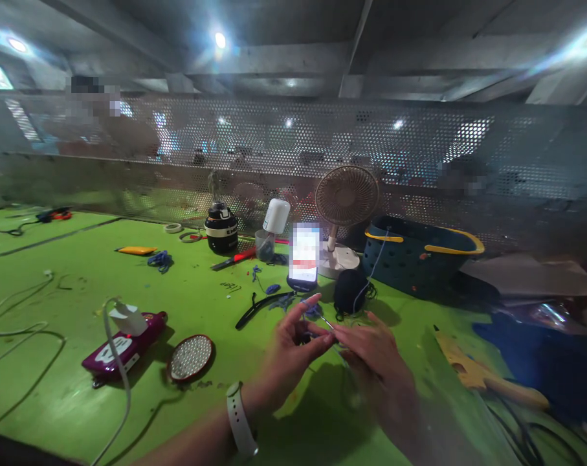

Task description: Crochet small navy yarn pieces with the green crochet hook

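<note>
My left hand [286, 353] is closed in a pinch on a small piece of blue-violet yarn work, mostly hidden by the fingers. Its index finger is raised. From the right, my right hand [378, 359] grips a thin metal crochet hook [327, 321], whose tip points into the yarn at the left fingers. A blue yarn strand [372, 270] runs from the dark basket down toward the hands. Just beyond them sit a dark ball of yarn [349, 292] and a lit phone [304, 254] upright on a stand.
Behind stand a fan [346, 197], a dark blue basket [414, 255] and a black jug [221, 230]. Leftward lie a purple power strip [123, 346], a round studded disc [191, 358] and a yellow cutter [136, 250]. A yellow tool [487, 375] and blue cloth [545, 362] lie right.
</note>
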Motion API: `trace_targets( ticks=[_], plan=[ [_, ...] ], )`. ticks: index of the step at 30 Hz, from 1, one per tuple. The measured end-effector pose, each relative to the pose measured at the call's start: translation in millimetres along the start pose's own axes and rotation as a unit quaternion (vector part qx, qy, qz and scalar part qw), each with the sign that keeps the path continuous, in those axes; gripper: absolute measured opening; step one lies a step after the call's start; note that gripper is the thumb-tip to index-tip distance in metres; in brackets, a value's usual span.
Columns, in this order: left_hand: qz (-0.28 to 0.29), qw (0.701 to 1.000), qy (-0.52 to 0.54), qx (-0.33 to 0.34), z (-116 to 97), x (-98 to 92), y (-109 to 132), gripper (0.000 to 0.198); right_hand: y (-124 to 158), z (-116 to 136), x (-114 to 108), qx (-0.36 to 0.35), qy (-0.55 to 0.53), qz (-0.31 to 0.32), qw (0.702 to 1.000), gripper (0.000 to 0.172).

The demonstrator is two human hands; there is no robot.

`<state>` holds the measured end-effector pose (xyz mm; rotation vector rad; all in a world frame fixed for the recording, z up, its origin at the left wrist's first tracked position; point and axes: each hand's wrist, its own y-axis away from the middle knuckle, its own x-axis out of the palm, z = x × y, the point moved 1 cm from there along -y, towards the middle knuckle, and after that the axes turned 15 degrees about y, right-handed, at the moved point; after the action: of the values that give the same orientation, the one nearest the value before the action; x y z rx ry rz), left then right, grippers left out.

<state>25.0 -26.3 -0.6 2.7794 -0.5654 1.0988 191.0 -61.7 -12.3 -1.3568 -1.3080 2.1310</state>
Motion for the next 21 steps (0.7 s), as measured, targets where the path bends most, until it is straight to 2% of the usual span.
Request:
trace_targets(
  ticks=[4, 6, 8, 12, 15, 18, 21],
  plan=[
    [0.008, 0.998, 0.050, -0.026, 3, -1.9, 1, 0.072, 0, 3, -3, -0.130, 0.160, -0.029, 0.978, 0.040],
    [0.038, 0.994, 0.092, -0.054, 4, -4.2, 0, 0.071, -3, 3, -8, -0.149, 0.172, -0.047, 0.973, 0.047],
    [0.068, 0.986, 0.127, -0.084, 4, -6.6, -2, 0.071, -8, 3, -15, -0.151, 0.135, -0.063, 0.977, 0.049],
    [0.088, 0.981, 0.139, -0.101, -3, -9.8, -5, 0.071, -18, 1, -24, -0.106, 0.000, -0.044, 0.993, 0.036],
    [0.090, 0.983, 0.130, -0.090, -11, -10.8, -8, 0.069, -21, -4, -26, -0.039, -0.095, -0.029, 0.994, 0.026],
    [0.086, 0.986, 0.121, -0.076, -16, -11.7, -10, 0.066, -21, -8, -28, 0.029, -0.149, -0.030, 0.988, 0.019],
    [0.083, 0.988, 0.113, -0.066, -17, -12.0, -11, 0.063, -21, -10, -31, 0.063, -0.179, -0.023, 0.982, 0.017]
  ],
)
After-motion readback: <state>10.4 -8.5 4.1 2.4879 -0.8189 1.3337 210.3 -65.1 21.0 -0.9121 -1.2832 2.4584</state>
